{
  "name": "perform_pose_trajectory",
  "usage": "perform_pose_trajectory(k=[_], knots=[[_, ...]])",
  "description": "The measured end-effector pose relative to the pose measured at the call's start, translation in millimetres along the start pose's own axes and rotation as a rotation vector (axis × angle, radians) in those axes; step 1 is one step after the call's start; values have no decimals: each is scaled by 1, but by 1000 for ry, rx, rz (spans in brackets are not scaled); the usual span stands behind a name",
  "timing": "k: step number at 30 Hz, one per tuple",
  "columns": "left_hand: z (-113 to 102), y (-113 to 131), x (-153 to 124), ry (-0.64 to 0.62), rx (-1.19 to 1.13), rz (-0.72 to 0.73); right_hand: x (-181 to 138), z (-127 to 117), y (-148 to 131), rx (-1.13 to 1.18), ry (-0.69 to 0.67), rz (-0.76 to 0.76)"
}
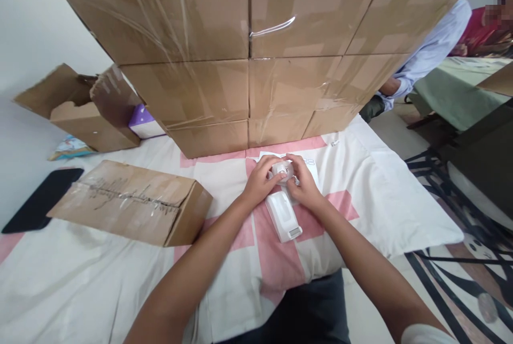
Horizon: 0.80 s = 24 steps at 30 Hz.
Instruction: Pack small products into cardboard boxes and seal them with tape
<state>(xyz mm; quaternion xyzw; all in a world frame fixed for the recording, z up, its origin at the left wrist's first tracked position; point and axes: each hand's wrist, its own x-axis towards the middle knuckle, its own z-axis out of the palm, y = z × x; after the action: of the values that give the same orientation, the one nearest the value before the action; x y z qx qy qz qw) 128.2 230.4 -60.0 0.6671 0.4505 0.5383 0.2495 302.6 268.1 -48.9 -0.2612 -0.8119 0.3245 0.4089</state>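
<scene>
Between my two hands is a roll of clear tape (pixel 285 172) with a white core. My left hand (pixel 261 177) grips its left side, with the thumb across the front. On the other side my right hand (pixel 305 184) has its fingers curled round the roll's edge. Just below the hands a white tape dispenser (pixel 281 213) lies on the cloth, its cutter end towards me. A white printed sheet (pixel 313 166) is partly hidden behind my hands and lies flat on the cloth.
Wrapped, stacked cardboard boxes (pixel 296 85) stand right behind my hands. To the left are a taped carton (pixel 128 202), an open box (pixel 80 125), a purple-and-white pack (pixel 146 122) and a dark phone-like slab (pixel 40 200). A person's sleeve (pixel 427 50) shows at right.
</scene>
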Motion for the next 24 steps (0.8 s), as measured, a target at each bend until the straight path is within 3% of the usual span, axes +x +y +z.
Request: perform_pose_trajectory(k=[10, 14, 24], knots=[[-2, 5, -2, 118, 205, 96, -2, 8, -3, 122, 84, 97], [0, 6, -5, 165, 181, 108, -2, 9, -5, 136, 100, 94], [-1, 8, -9, 154, 222, 82, -3, 11, -4, 141, 81, 105]])
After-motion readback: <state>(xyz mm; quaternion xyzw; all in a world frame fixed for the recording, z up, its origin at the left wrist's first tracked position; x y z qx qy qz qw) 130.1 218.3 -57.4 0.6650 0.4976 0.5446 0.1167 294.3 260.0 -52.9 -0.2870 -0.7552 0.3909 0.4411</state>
